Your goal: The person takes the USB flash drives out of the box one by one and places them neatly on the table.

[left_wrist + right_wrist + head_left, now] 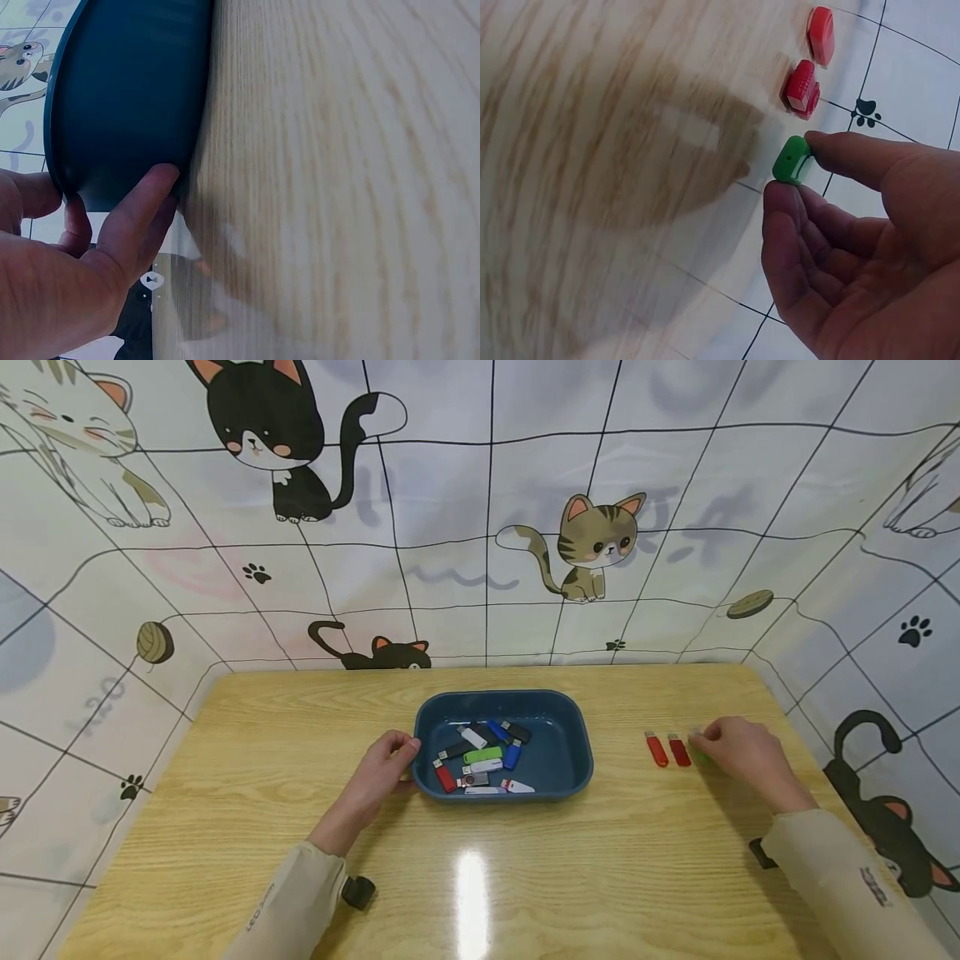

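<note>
A dark blue tray (566, 747) holds several USB sticks, among them a green one (482, 755), a red one (444, 776) and blue ones. My left hand (378, 772) grips the tray's left end; in the left wrist view the thumb and fingers (124, 225) lie on its rim and outer wall (131, 97). On the right, my right hand (742, 756) pinches a green stick (790, 160) between thumb and fingers. Beside it, to the left, two red sticks (656, 749) (679, 750) lie in a row on the table.
The wooden table (300, 710) reaches back to a cloth (450, 568) printed with cats and grid lines, which also hangs at both sides. A bright light reflection shows on the tabletop in front of the tray.
</note>
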Motion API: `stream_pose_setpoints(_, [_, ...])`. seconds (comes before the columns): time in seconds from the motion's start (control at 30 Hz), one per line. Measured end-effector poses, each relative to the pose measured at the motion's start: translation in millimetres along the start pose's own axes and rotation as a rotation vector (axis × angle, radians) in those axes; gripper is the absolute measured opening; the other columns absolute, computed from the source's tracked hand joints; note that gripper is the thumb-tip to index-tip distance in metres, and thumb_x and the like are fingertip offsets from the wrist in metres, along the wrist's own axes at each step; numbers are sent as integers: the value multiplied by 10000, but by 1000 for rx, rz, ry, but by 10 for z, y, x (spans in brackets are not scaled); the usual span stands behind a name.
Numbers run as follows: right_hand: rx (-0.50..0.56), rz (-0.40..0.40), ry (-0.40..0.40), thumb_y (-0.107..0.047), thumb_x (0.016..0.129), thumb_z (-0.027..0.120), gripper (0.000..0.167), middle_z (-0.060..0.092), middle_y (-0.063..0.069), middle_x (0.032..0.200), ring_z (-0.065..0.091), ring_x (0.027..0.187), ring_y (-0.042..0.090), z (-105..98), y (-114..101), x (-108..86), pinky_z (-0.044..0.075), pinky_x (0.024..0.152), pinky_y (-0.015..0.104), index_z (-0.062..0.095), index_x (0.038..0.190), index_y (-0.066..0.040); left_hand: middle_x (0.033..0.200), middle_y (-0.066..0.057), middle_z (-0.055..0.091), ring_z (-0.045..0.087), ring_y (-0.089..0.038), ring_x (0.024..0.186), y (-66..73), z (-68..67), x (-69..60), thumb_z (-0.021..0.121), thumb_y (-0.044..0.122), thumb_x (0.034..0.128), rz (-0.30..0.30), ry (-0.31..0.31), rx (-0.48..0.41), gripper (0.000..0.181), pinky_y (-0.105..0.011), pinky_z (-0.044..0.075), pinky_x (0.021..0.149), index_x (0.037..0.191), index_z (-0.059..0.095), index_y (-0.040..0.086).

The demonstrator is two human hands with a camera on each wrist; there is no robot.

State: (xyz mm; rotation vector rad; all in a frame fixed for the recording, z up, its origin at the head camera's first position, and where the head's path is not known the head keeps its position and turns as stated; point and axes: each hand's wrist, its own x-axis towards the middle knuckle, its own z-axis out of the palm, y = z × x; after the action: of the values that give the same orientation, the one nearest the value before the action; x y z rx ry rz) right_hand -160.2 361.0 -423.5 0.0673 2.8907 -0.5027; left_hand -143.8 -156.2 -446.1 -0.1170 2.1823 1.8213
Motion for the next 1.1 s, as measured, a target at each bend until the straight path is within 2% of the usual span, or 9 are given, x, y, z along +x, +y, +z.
stream_pose_setpoints(0.1, [2, -17, -6, -337, 1034, 589, 385, 436, -17, 630, 423, 627, 193, 25, 16, 13, 301, 578, 327, 639, 723, -114, 1225, -208, 483, 601, -265, 949, 3, 0, 0, 466, 188, 1119, -3, 5, -3, 283, -351, 627, 794, 1224, 504, -72])
stream_pose_setpoints(0.33, [-7, -32, -21, -307, 1037, 586, 439, 319, -50, 596, 318, 596, 161, 73, 1, 16, 239, 573, 326, 583, 627, -151, 1186, -205, 482, 592, -232, 908, 4, -3, -21, 471, 193, 1114, 5, 8, -8, 304, -358, 628, 784, 1221, 510, -89])
stream_pose_setpoints(0.57, [-22, -31, 7, -305, 1039, 575, 482, 267, -63, 591, 279, 586, 149, 108, 3, 12, 222, 566, 321, 459, 586, -187, 1180, -190, 489, 598, -233, 908, -6, 3, -12, 469, 202, 1118, -14, 15, -11, 301, -371, 633, 764, 1232, 522, -71])
stream_pose_setpoints(0.7, [-20, -26, 8, -317, 1042, 569, 466, 274, -54, 602, 288, 592, 155, 119, 12, 9, 226, 568, 325, 486, 607, -172, 1178, -186, 493, 607, -230, 899, -11, 1, -2, 463, 209, 1120, -20, 16, -10, 299, -373, 633, 764, 1234, 525, -61])
stream_pose_setpoints(0.83, [-18, -16, -17, -355, 1047, 569, 423, 382, -22, 635, 379, 625, 186, 94, 28, -9, 271, 572, 332, 658, 738, -80, 1179, -183, 491, 601, -232, 909, -5, -7, -4, 459, 210, 1121, -21, 19, -7, 300, -369, 633, 762, 1238, 526, -58])
stream_pose_setpoints(0.9, [-15, -9, -27, -378, 1048, 563, 432, 426, 5, 651, 418, 644, 203, 62, 19, -34, 292, 572, 338, 678, 793, -49, 1180, -183, 489, 597, -239, 919, -6, -6, -6, 463, 207, 1120, -22, 24, -8, 297, -370, 633, 760, 1235, 527, -59])
stream_pose_setpoints(0.93, [-17, -8, -18, -393, 1048, 563, 453, 504, 50, 677, 475, 661, 225, 40, 12, -59, 337, 570, 341, 694, 849, -7, 1183, -181, 486, 594, -239, 924, -3, -5, -11, 464, 209, 1120, -22, 26, -8, 298, -369, 633, 757, 1234, 527, -59])
stream_pose_setpoints(1.0, [-10, -4, -1, -414, 1047, 570, 500, 625, 161, 793, 566, 718, 286, -16, -14, -124, 422, 585, 379, 695, 979, 66, 1191, -184, 478, 590, -243, 932, 0, 1, -20, 469, 210, 1118, -18, 24, -9, 304, -371, 633, 751, 1235, 521, -66])
stream_pose_setpoints(1.1, [-6, -29, 80, -436, 1045, 581, 582, 683, 296, 1015, 647, 836, 392, -83, -82, -239, 508, 639, 484, 646, 1158, 131, 1201, -190, 470, 585, -251, 938, 23, 3, -38, 471, 210, 1117, -12, 20, -13, 314, -381, 633, 749, 1241, 513, -76])
